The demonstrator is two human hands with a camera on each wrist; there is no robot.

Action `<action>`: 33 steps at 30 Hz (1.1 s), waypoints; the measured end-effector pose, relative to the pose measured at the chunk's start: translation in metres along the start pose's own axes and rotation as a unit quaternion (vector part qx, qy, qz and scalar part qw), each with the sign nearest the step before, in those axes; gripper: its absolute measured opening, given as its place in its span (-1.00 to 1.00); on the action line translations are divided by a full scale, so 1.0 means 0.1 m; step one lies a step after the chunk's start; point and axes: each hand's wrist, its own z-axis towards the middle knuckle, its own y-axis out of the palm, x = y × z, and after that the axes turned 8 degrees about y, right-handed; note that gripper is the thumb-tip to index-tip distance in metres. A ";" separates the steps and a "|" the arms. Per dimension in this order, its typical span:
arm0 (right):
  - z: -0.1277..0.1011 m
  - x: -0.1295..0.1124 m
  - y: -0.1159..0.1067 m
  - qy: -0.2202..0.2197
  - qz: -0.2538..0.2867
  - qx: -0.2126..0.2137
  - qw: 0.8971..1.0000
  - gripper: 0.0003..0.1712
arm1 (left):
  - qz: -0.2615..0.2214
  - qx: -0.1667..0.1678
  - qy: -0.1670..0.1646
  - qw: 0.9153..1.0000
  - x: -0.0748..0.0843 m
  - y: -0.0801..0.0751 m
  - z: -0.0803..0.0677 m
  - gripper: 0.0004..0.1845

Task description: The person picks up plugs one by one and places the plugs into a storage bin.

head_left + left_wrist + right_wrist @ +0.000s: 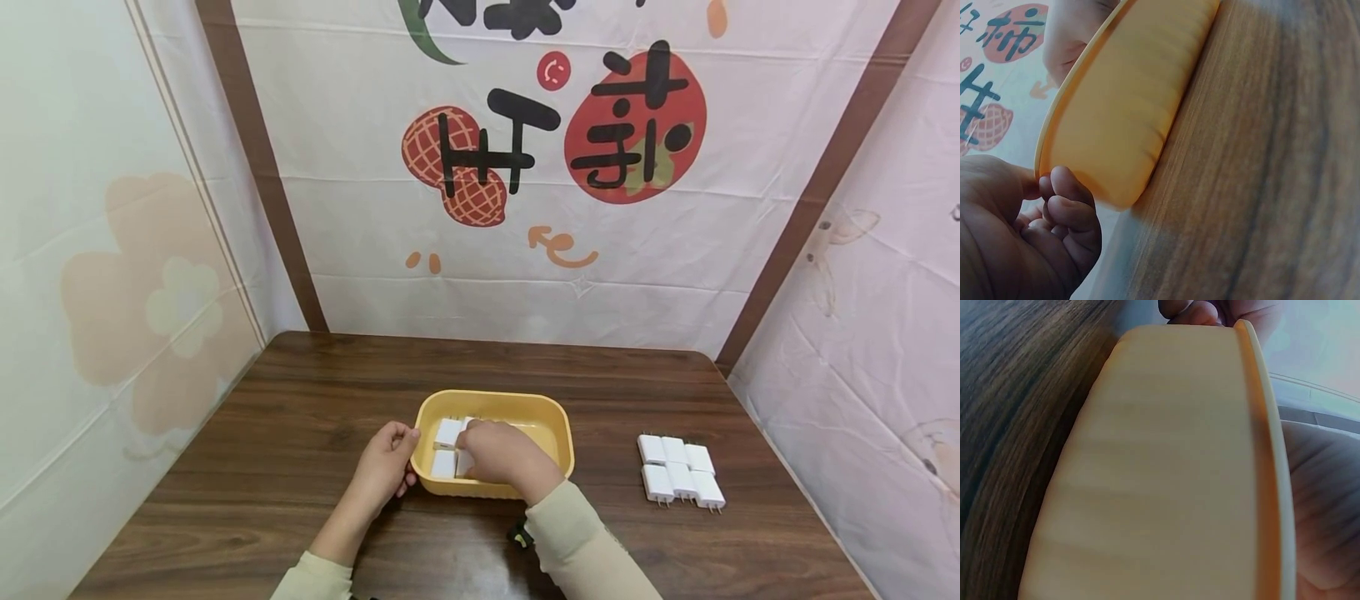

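Observation:
A yellow tray [557, 418] sits on the wooden table [300, 433], seen close up in the left wrist view [1122, 106] and the right wrist view [1166, 475]. Two white chargers [447, 433] lie in its left part. My left hand [408, 457] grips the tray's left rim, thumb on top and fingers [1063, 209] curled against the outer wall. My right hand [474, 450] reaches into the tray with its fingers curled down over another white charger [464, 463], which is mostly hidden beneath them.
Several white chargers [680, 471] lie in neat rows on the table to the right of the tray. Printed cloth walls [525, 208] close in the back and both sides. A small black item [519, 536] shows under my right sleeve.

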 end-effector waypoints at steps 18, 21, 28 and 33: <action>-0.07 0.10 -0.03 -0.010 0.013 0.014 1.000 -0.81 | -0.002 0.001 0.002 1.000 0.00 0.01 0.01 -0.72; -0.11 0.13 -0.05 -0.007 0.007 0.021 1.000 -0.82 | -0.004 0.003 0.001 1.000 0.00 0.01 0.02 -0.73; -0.27 0.19 -0.14 -0.005 0.013 0.033 0.999 -0.89 | 0.004 0.007 0.000 1.000 0.01 0.01 0.03 -0.72; -0.36 0.27 -0.16 -0.015 0.001 0.046 0.999 -0.90 | 0.012 0.010 -0.003 1.000 -0.01 0.01 0.02 -0.71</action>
